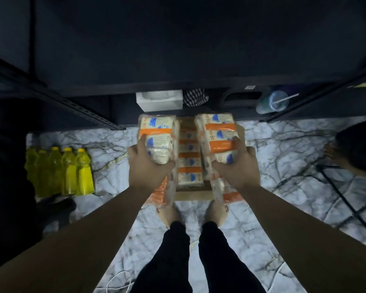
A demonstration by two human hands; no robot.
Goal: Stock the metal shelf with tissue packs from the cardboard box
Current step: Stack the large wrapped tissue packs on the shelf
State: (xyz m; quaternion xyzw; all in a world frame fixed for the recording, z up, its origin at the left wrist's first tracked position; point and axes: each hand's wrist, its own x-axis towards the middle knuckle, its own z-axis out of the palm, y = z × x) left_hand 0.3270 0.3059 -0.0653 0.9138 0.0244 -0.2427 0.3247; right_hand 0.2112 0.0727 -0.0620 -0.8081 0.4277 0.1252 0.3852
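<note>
Left hand [148, 166] fingers curl round one tissue bundle [156, 140], right hand [236, 166] fingers clamp a second bundle [218, 136], both held above the open box [248, 154] on the floor, where more packs [189, 163] lie. Dark shelf [178, 60] ahead; five yellow bottles [59, 172] stand left.

The tissue packs [156, 142] wear thin, glossy, crinkled plastic film printed orange and white. The cardboard box [193, 194] shows matt brown paperboard. The metal shelf [178, 49] is dark and matt, its upright [87, 114] punched with holes. The floor [283, 149] is smooth, veined marble-look. The bottles [61, 172] are clear, shiny plastic.
</note>
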